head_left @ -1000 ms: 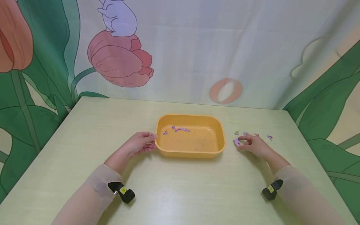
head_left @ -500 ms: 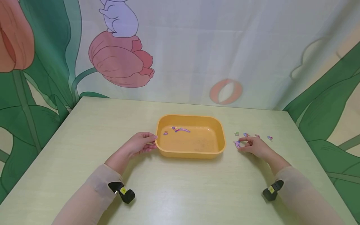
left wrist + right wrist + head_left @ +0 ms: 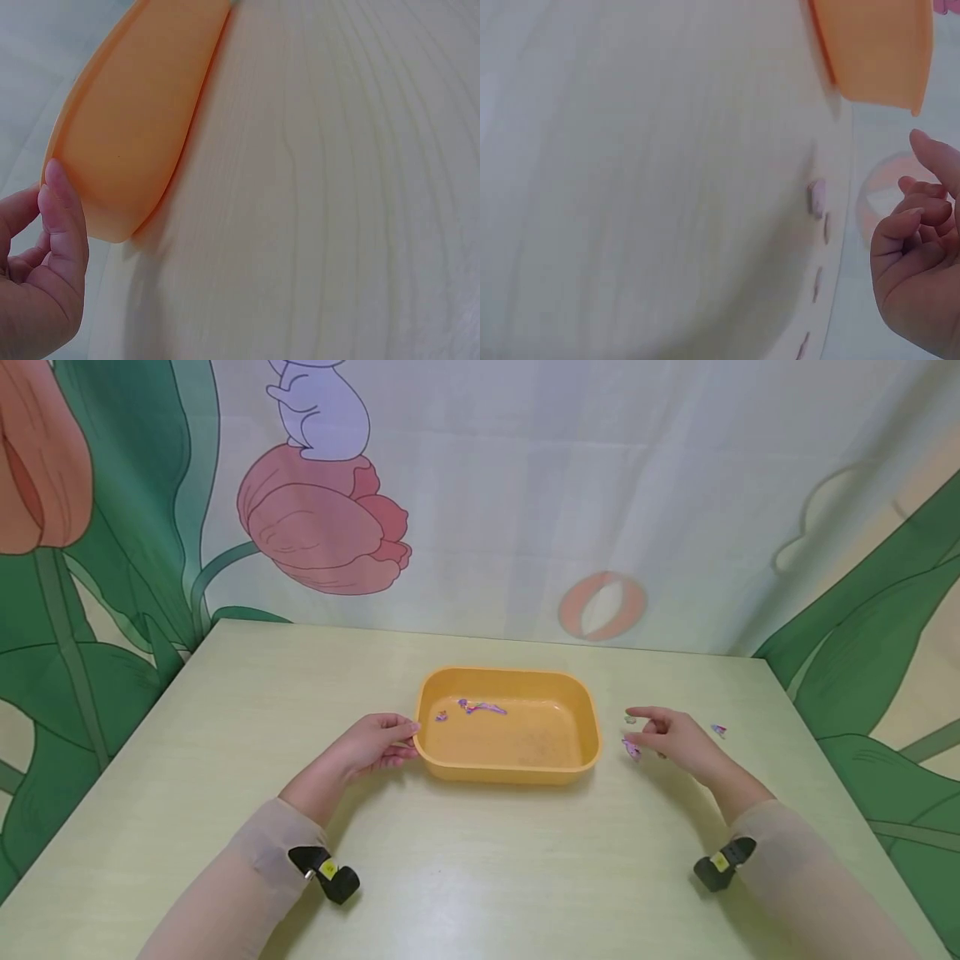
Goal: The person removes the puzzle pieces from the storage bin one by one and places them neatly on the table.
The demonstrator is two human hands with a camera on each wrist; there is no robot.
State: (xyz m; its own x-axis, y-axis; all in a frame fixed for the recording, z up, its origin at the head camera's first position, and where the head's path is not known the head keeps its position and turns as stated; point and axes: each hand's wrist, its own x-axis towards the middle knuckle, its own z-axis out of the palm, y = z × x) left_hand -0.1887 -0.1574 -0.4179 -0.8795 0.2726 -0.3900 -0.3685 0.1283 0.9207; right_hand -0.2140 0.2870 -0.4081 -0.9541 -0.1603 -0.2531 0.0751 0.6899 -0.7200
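With thumb and fingers, my left hand (image 3: 372, 743) pinches the left end of a yellow-orange plastic tray (image 3: 510, 773); the left wrist view shows the thumb on its outer wall (image 3: 142, 120). My right hand (image 3: 677, 742) hovers to the right of the tray, index finger stretched forward and other fingers loosely bent. Nothing shows between those fingers in the right wrist view. Near its fingertips lie a small purple piece (image 3: 632, 748) and a small green piece (image 3: 630, 719). Their exact kind is too small to tell.
Inside the tray are a long purple multicoloured piece (image 3: 486, 707) and a small one (image 3: 441, 716). Another small piece (image 3: 719, 730) lies right of my right hand. A printed curtain (image 3: 487, 527) hangs behind the pale table (image 3: 480, 868).
My right hand has lifted off the purple piece, and its index finger has reached farther forward to the green piece. The left hand and the tray have stayed put.
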